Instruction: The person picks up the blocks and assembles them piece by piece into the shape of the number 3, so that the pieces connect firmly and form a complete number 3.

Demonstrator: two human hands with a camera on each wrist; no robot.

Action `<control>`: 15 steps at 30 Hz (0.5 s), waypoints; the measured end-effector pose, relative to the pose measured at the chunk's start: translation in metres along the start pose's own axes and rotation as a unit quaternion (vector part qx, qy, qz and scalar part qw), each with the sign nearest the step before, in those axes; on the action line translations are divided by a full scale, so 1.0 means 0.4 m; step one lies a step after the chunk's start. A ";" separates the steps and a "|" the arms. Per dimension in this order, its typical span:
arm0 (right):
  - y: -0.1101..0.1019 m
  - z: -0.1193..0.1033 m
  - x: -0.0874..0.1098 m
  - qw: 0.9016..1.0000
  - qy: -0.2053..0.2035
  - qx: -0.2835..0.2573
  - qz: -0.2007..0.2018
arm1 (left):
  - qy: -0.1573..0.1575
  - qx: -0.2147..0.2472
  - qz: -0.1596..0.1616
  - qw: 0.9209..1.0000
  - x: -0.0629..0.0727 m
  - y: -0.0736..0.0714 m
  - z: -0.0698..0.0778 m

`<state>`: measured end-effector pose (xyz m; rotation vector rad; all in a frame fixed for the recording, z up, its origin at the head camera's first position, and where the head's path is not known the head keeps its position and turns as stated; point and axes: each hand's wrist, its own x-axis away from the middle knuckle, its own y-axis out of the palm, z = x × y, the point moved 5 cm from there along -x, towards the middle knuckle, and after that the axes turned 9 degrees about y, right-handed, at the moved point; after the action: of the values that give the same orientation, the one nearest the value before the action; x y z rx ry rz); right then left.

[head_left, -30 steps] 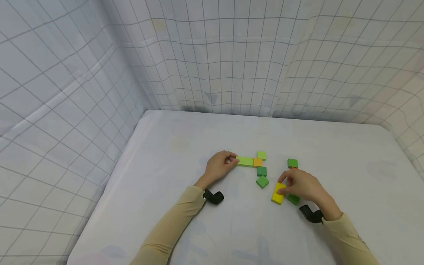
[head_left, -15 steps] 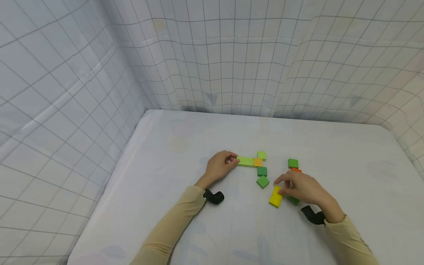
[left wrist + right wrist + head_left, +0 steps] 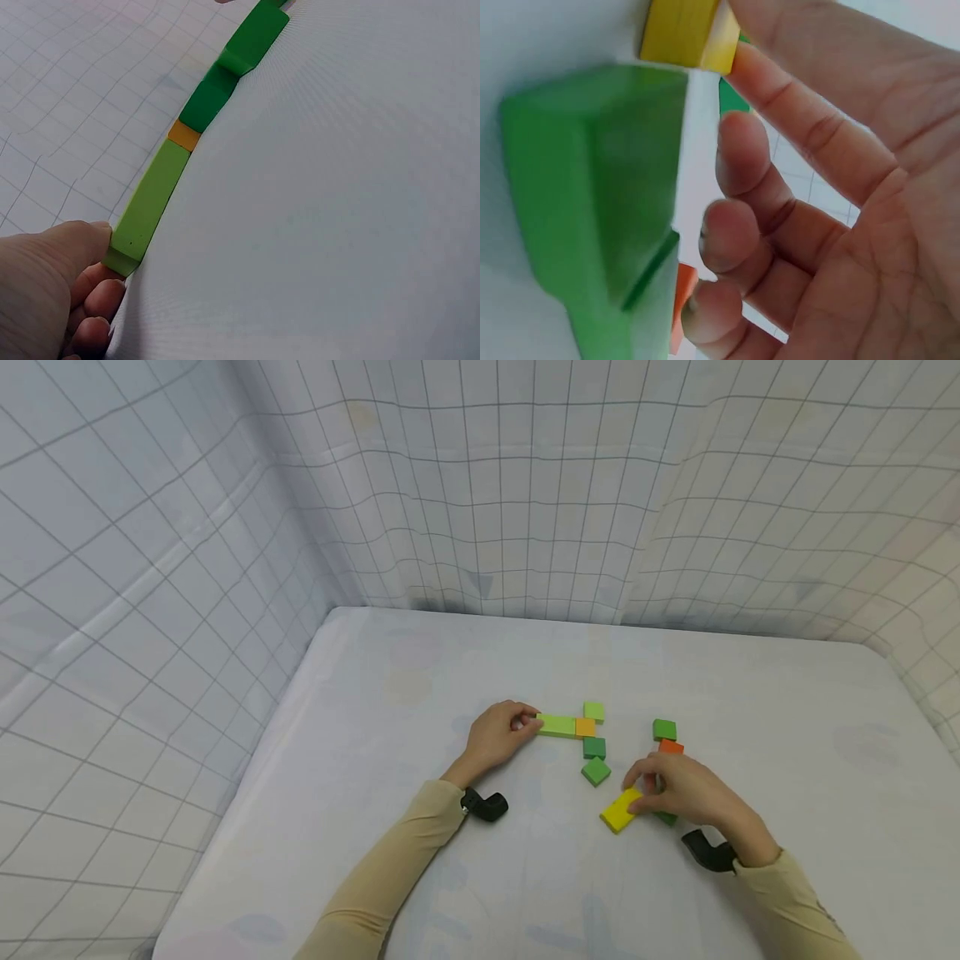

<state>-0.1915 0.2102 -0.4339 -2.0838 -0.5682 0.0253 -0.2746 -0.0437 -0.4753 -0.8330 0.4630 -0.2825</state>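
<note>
A: ok so your right hand is clamped on the yellow block, thumb on one side and index finger on the other. Your other three fingers are just bent beside it.

B: yep, and that block's about midway between the left and right edges of the white surface, well in from the far edge. You've got it slanted, with the end in your grip pointing roughly at the far right corner. Can't tell if it's flat down or a bit raised tbh.

A: and your left hand?

B: pinching the left end of the lime block. That one lies pretty much side-on, closer to the far edge than your yellow one. Its right end touches the orange block.

A: right, then you've got the pale green block on the far-edge side of the orange, the bluish-green block on the near side, and the angled green block just beside that.

B: over toward the right edge you've got the far green block, then the red-orange block next to it. Your right hand partly covers the near green block.
</note>
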 end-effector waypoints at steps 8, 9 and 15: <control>0.015 -0.022 -0.001 0.999 0.025 0.006 0.020 | 0.005 0.002 0.002 1.000 0.000 -0.001 0.000; 0.018 -0.026 -0.001 0.999 0.027 0.007 0.022 | 0.005 0.002 0.002 1.000 0.001 -0.001 0.000; 0.038 -0.050 -0.002 0.999 0.025 0.019 0.040 | 0.005 0.001 0.003 1.000 0.000 0.000 -0.001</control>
<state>-0.1816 0.1873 -0.4351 -2.0626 -0.4501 0.0298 -0.2750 -0.0439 -0.4757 -0.8291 0.4751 -0.2822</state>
